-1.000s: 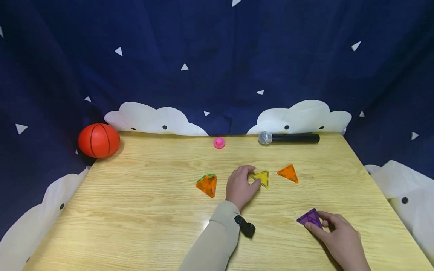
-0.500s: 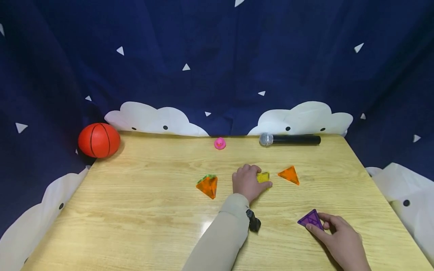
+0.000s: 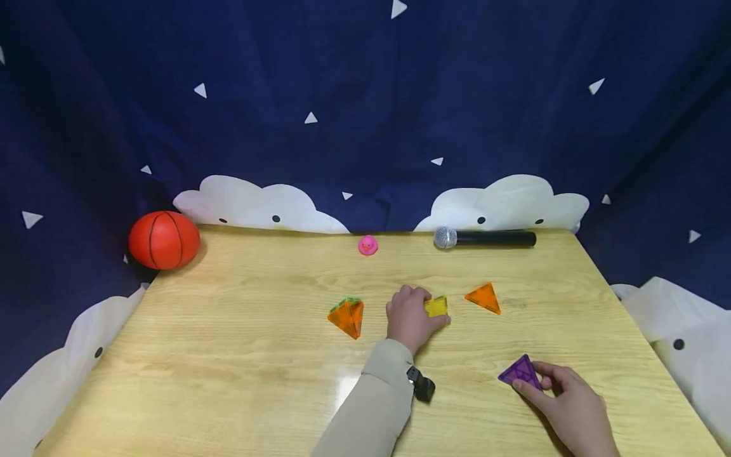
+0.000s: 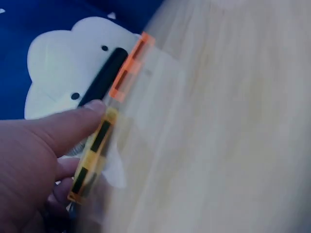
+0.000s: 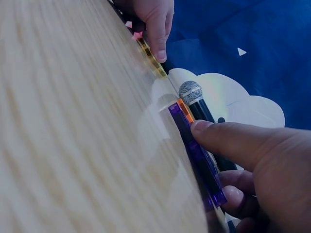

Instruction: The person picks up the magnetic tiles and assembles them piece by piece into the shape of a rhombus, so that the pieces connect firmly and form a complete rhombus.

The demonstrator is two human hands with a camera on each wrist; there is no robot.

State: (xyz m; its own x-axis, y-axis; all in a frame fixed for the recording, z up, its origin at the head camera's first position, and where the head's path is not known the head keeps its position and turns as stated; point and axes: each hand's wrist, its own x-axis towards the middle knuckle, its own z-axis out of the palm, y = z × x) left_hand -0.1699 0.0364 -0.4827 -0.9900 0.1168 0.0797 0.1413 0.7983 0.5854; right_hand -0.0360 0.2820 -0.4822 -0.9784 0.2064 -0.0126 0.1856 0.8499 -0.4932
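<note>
Left hand (image 3: pixel 409 320) grips yellow tile (image 3: pixel 438 306), perhaps triangular, partly covered; right hand (image 3: pixel 573 401) pinches translucent purple triangle (image 3: pixel 522 371).

Here's the bare left hand (image 3: pixel 410 319), right around mid-surface (image 3: pixel 228 381) on pale wood grain, thumb stretched toward the right edge, fingers bent opposite, pinching! The beige-sleeved left forearm (image 3: pixel 368 406) slants behind it. Nearer the right edge, the bare right hand (image 3: pixel 571 403) pinches too, thumb angled leftward.

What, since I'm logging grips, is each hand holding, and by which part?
The left hand holds the yellow tile between thumb and fingers, exact edges unclear. The right hand pinches the purple triangle around its palm-side corner.
</note>
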